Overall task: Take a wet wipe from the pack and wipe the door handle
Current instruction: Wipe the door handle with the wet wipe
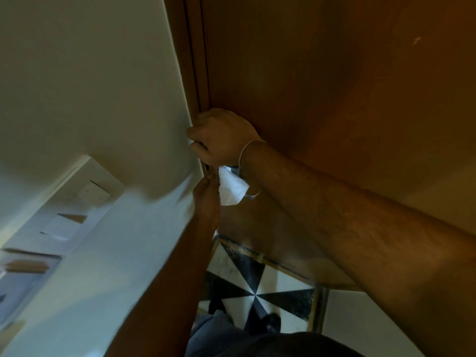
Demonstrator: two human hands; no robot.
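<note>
White wet wipe (231, 188) is pinched in left hand's (206, 194) grip, just below right hand's (222, 136) closed fist.

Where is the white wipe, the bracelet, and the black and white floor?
wet wipe (231, 188), head view, middle of the crumpled sheet.
bracelet (251, 144), head view, upper curve at the wrist.
floor (260, 287), head view, a black triangle tile.

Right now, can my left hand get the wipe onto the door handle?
Probably not yet: the right hand covers the spot at the door edge; left hand holds the wipe just below.
</note>
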